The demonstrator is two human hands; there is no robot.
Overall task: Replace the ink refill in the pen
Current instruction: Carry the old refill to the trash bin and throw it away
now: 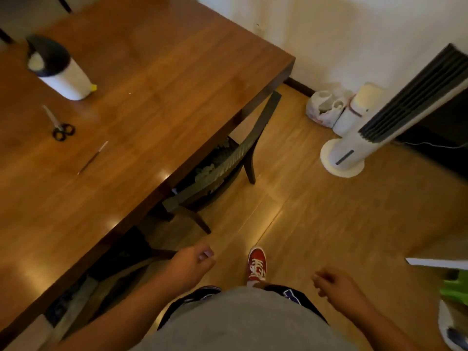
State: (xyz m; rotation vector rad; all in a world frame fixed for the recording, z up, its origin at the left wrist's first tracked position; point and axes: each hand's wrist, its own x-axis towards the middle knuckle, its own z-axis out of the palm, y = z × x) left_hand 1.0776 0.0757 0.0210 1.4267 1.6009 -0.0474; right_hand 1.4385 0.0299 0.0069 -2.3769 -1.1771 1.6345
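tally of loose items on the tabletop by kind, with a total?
Container, white with dark lid: 1
Scissors: 1
Thin pen-like stick, pen or refill, too blurred to tell: 1
Total: 3
Both hands are off the table and hold nothing.

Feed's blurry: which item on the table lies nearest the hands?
The thin pen, alone toward the table's near side; scissors and white container lie farther back.
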